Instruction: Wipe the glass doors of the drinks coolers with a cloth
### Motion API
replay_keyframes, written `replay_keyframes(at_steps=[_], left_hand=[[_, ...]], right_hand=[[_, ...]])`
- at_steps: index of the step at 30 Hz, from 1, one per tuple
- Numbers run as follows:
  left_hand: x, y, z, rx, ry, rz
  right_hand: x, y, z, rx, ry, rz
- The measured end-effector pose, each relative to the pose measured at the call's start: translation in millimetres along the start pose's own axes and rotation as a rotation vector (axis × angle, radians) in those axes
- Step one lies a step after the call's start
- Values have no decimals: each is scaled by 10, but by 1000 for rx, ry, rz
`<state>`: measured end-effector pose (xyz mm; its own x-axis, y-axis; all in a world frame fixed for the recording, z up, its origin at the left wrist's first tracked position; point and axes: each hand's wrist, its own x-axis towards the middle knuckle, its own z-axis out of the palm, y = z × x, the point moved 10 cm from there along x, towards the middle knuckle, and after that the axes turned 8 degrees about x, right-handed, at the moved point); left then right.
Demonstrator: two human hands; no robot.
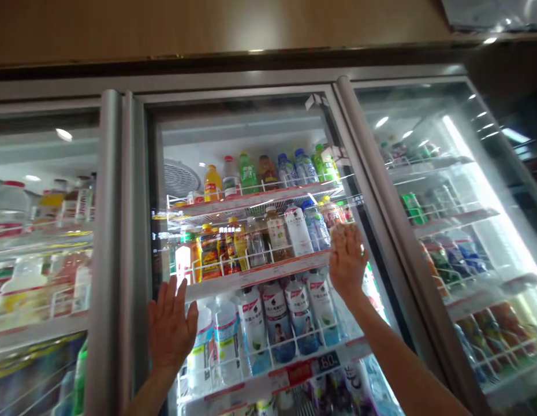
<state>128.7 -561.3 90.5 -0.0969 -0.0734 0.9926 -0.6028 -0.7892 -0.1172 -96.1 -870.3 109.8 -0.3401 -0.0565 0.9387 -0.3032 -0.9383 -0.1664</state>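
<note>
Both of my hands are raised in front of the middle glass door [242, 124] of a drinks fridge. On the left side, my left hand [172, 323] has its fingers stretched up and its thumb apart, and it holds nothing. My right hand [348, 259] is higher, near the door's right side, with fingers straight and nothing in it. I cannot tell whether either hand touches the glass. Behind it stand rows of bottles, such as a white-labelled bottle [298, 229] and an orange drink bottle [212, 184].
Wire-fronted shelves [260, 274] cross the middle fridge section, with a price display [328, 362] on a lower edge. Metal door frames [104, 248] stand at the sides. Further bottles fill the left section [21, 289] and right section [463, 254]. A brown panel [208, 29] runs above.
</note>
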Motion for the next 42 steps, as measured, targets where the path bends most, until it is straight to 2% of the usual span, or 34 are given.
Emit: replay_keyframes(at_steps=[1,2,3,8,10,11,13,16,17,18,20,24,26,27,28,30,33,34,35,37,40,42], left_hand=[[-5,0,-2,-4,-4,-2],[-5,-1,-4,-9,-9,-4],[-1,0,-8,-15,-13,-3],[-18,28,-49,-50,-31,28],[-66,27,-61,-52,-40,33],[-99,24,-64,-49,-44,34],[-174,18,-66,-37,-47,34],[-270,1,-46,-22,-50,29],[-289,-6,-37,-20,-50,26],[-302,-16,-28,-18,-52,19],[-313,-30,-9,-7,-62,8],[-307,-25,-3,16,-70,9],[-307,-21,-11,16,-66,10],[-310,-22,-12,13,-66,9],[-315,-21,-11,9,-67,8],[-326,-19,-11,-6,-68,9],[-333,-12,-20,-29,-60,3],[-329,-10,-22,-34,-58,0],[-322,-8,-24,-36,-57,-3],[-309,-9,-18,-43,-65,-8],[-348,-32,15,-70,-101,-12],[-461,-39,29,-87,-127,7]], right_hand=[[-9,74,-7,-17,13,62],[-53,17,15,-12,0,74],[-128,-162,55,15,-31,40],[-806,-1642,215,228,-266,-352],[-1005,-1917,188,288,-328,-491],[-1038,-1912,151,306,-332,-528],[-945,-1633,71,300,-278,-481],[-649,-946,26,220,-138,-173],[-606,-811,39,197,-111,-79],[-608,-783,67,188,-104,-22],[-740,-1053,149,221,-151,-41],[-1330,-2122,187,374,-291,-364],[-1533,-2342,147,408,-328,-467],[-1564,-2316,118,411,-333,-491],[-1542,-2196,89,401,-327,-489],[-1370,-1741,20,344,-275,-405],[-1075,-917,-95,171,-150,-106],[-1052,-773,-129,128,-121,-27],[-1077,-745,-144,108,-115,13],[-1253,-1011,-98,139,-180,-25],[-1699,-1752,-14,290,-333,-251],[-1918,-1994,-39,360,-379,-361]])
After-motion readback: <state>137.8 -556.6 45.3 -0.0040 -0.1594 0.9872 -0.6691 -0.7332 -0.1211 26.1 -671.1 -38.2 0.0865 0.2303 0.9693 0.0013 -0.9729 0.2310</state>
